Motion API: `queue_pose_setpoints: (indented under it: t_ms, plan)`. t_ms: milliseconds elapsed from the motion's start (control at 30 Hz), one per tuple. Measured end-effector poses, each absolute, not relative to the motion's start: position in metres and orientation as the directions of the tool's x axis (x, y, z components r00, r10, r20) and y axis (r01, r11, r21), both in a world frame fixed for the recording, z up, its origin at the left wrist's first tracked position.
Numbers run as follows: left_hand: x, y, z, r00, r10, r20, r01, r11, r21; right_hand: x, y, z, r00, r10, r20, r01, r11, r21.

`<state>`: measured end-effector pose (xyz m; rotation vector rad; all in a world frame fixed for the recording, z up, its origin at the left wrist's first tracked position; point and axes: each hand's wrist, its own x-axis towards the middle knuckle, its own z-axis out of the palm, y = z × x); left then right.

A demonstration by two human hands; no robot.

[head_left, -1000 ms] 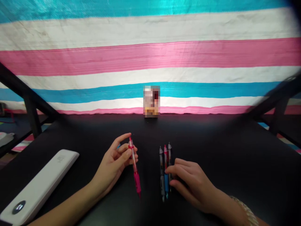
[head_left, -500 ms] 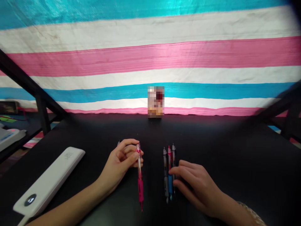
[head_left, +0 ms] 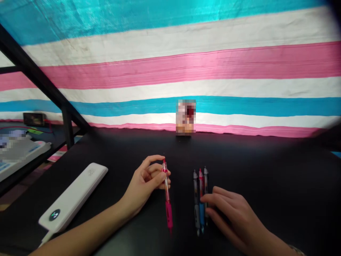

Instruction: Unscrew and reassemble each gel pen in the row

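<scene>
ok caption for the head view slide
Left hand holds a pink pen while right hand touches three pens on a black table.

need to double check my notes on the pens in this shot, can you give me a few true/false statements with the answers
1. The left hand holds the pink pen in its fingers. True.
2. The three pens lie side by side on the black table. True.
3. The right hand holds a pen up in the air. False: it rests low on the table, with its fingertips at the three pens.
4. The white power bank lies to the right of the right hand. False: it lies on the table's left side, beyond the left arm.
5. A striped cloth hangs behind the table. True.
</scene>
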<state>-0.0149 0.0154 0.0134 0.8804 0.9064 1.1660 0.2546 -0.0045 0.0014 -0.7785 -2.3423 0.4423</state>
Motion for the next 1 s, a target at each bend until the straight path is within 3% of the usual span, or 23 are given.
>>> queue_pose_setpoints:
  t_ms: [500, 767, 1000]
  plan:
    - [-0.033, 0.032, 0.028, 0.079, 0.995, -0.057, -0.244, 0.075, 0.967, 0.253, -0.005, 0.001, -0.627, 0.614, 0.479, 0.432, 0.786, -0.442]
    - [-0.056, 0.051, 0.029, 0.045, 0.998, 0.046, 0.156, -0.053, 0.986, 0.252, -0.004, 0.001, -0.625, 0.601, 0.498, 0.427, 0.798, -0.426]
    - [-0.062, 0.057, 0.017, 0.082, 0.991, 0.108, 0.544, -0.136, 0.828, 0.254, -0.005, -0.003, -0.630, 0.603, 0.490, 0.439, 0.796, -0.415]
